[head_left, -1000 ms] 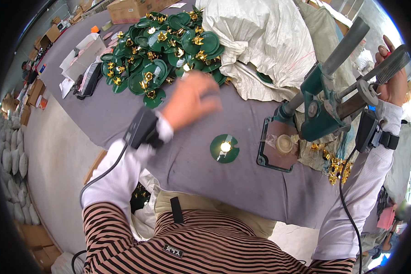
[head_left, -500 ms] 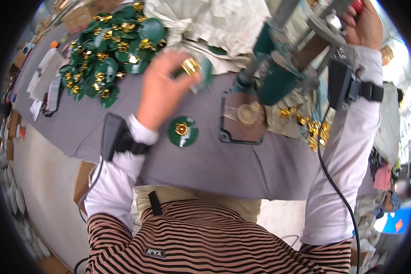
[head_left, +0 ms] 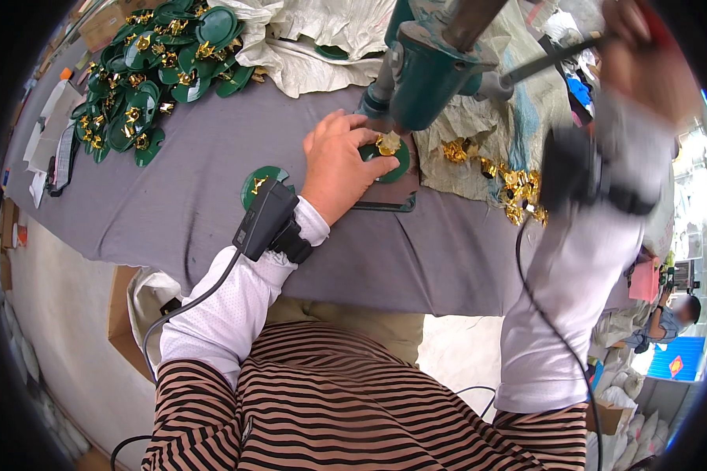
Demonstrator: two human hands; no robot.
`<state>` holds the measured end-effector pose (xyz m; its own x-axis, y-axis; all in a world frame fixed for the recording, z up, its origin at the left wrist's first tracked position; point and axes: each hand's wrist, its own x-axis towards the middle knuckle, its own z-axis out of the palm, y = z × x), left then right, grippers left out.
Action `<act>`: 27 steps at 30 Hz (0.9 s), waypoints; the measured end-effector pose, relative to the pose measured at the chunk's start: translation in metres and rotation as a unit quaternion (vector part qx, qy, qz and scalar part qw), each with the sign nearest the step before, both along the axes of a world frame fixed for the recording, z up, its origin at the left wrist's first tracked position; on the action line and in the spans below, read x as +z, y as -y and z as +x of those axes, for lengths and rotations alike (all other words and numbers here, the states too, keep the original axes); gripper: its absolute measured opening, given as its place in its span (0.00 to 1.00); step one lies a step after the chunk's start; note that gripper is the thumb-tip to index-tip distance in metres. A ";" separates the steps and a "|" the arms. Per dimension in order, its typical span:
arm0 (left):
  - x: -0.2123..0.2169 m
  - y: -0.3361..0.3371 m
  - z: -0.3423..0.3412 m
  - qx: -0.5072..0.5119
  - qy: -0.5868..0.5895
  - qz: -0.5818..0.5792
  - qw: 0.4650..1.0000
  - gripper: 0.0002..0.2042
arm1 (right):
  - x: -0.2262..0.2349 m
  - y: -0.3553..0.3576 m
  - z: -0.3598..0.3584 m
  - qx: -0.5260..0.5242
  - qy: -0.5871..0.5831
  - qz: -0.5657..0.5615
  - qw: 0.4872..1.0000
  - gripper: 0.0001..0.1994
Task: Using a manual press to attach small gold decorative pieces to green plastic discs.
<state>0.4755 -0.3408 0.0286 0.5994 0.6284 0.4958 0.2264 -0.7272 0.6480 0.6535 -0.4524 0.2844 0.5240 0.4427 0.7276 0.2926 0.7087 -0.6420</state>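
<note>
My left hand (head_left: 339,166) pinches a round green disc (head_left: 393,166) with a gold metal fitting (head_left: 387,144) on it. The disc sits on the base plate (head_left: 401,196) of a green hand press, directly below the press head (head_left: 436,74). My right hand (head_left: 644,71), smeared by motion, grips the red-knobbed end of the press lever (head_left: 558,59) at the upper right. Beside my left wrist, another green disc (head_left: 253,180) with a gold fitting lies on the grey cloth, partly hidden by the black wrist device (head_left: 265,220).
A heap of green discs with gold fittings (head_left: 133,102) fills the far left of the grey table cloth (head_left: 212,157). Loose gold fittings (head_left: 522,188) lie on sacking right of the press. A white sack (head_left: 314,31) is at the back. Another person (head_left: 668,322) sits far right.
My left hand has carried the disc rightward and set it under the press. My right hand has swung the lever outward and to the right. The view has also shifted.
</note>
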 end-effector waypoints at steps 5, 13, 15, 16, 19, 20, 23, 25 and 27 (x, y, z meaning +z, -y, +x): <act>0.003 0.004 0.003 0.000 -0.002 0.012 1.000 0.21 | -0.127 0.122 -0.085 -0.009 0.179 -0.105 0.978 0.12; 0.015 0.005 -0.002 -0.051 -0.011 -0.045 0.998 0.28 | -0.110 0.108 -0.080 0.019 0.310 -0.182 0.933 0.10; 0.024 0.008 -0.004 -0.041 -0.020 -0.055 0.997 0.27 | -0.066 0.086 -0.052 0.082 0.290 -0.096 0.949 0.19; 0.029 0.012 0.002 -0.059 -0.022 -0.067 0.996 0.27 | -0.042 0.076 -0.037 0.118 0.220 -0.046 0.967 0.21; 0.026 0.011 -0.002 -0.036 -0.002 -0.090 0.995 0.25 | 0.023 -0.008 -0.001 -0.053 0.008 -0.052 0.997 0.19; 0.025 0.011 0.000 -0.047 0.020 -0.124 0.991 0.25 | 0.044 -0.017 0.073 0.376 0.005 -0.100 0.921 0.13; 0.027 -0.015 -0.021 -0.060 0.030 -0.157 0.985 0.22 | 0.037 -0.072 0.099 0.294 -0.015 -0.123 0.948 0.07; 0.041 -0.042 -0.054 -0.086 0.033 -0.214 0.973 0.19 | 0.035 -0.076 0.116 0.240 0.004 -0.112 0.964 0.08; 0.079 -0.069 -0.095 -0.096 -0.181 -0.121 0.971 0.18 | 0.036 -0.074 0.102 0.057 -0.001 -0.111 0.992 0.12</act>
<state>0.3808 -0.2720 0.1079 0.8242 0.5602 0.0829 0.3467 -0.6150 0.7083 0.7557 -0.3781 0.3199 0.4618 0.6482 0.6055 0.2174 0.5791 -0.7857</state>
